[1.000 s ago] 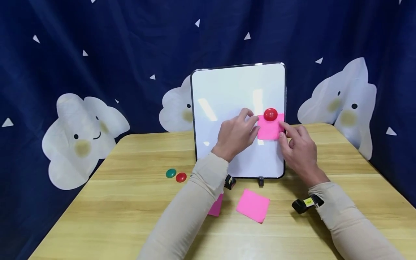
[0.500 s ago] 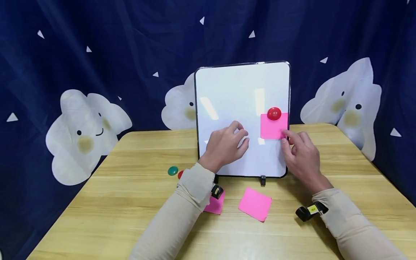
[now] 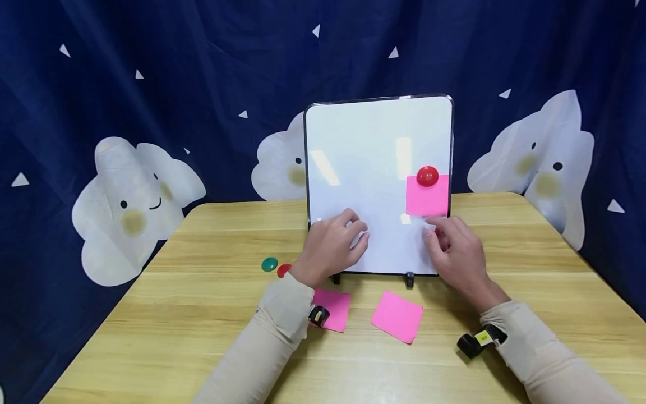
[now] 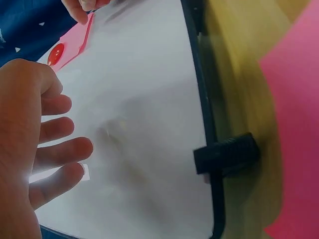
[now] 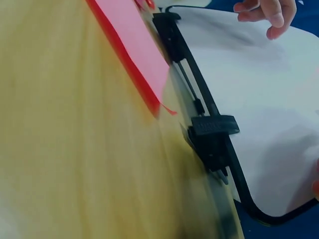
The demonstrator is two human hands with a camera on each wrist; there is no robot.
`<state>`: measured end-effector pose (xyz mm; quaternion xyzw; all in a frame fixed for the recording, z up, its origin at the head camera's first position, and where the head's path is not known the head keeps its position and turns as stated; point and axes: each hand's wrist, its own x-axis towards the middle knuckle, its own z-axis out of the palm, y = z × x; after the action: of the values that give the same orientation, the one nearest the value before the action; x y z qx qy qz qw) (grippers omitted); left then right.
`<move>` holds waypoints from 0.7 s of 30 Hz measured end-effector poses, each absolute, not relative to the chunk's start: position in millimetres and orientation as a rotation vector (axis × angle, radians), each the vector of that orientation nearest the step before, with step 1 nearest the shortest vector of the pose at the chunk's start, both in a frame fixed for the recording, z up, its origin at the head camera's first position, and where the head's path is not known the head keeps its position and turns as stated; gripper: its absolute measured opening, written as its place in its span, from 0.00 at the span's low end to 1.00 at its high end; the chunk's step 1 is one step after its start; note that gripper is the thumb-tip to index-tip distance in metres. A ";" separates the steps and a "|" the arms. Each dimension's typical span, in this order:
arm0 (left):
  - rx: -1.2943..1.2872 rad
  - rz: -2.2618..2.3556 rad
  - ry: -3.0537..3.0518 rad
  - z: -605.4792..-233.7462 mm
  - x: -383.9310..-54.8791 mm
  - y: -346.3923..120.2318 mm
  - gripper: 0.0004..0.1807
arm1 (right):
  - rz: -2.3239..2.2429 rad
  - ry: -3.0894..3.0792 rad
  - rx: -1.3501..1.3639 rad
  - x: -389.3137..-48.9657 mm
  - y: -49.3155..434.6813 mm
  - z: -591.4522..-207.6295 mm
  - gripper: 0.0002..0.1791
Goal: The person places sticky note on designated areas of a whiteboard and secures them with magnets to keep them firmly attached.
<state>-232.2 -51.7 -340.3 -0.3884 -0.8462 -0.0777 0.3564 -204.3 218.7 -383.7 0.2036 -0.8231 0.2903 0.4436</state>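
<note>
A white board [image 3: 363, 146] with a black rim stands upright on the table. Near its right edge a red round magnet [image 3: 427, 176] sits over the top of a pink paper square [image 3: 427, 197]. My left hand [image 3: 333, 241] hovers before the lower left of the board, fingers loosely bent and holding nothing; the left wrist view shows its fingers [image 4: 65, 149] spread apart. Just below the pinned square is my right hand [image 3: 458, 255], its fingers loosely bent with nothing between them. In the right wrist view only a fingertip of it shows at the right edge.
Two more pink paper squares lie on the table, a left one [image 3: 337, 307] partly behind the left wrist's camera and a right one [image 3: 397, 317]. A green magnet [image 3: 270, 264] and a red magnet [image 3: 284, 270] rest left of the board. Black feet [image 3: 410, 280] support the board.
My left hand has left the pinned pink square and moved down and left. My right hand has come off the square's right edge and lowered slightly. Square and magnet stay on the board.
</note>
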 end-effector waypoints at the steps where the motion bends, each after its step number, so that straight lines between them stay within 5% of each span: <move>1: -1.003 -0.206 -2.189 -342.0 -231.4 -54.1 0.12 | 0.720 -2.040 0.521 -203.3 217.5 -384.4 0.13; 8: -1.024 -0.231 -2.190 -351.0 -226.5 -64.1 0.12 | 0.757 -2.105 0.658 -198.1 209.6 -386.6 0.16; 21: -0.936 -0.381 -2.460 -355.3 -216.1 -84.8 0.09 | 0.710 -2.460 0.876 -187.1 195.8 -384.7 0.08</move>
<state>-216.1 -84.8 -355.3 -0.3419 -0.8982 -0.1391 0.2387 -187.1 195.8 -384.7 0.3159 -0.8876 0.2563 0.2159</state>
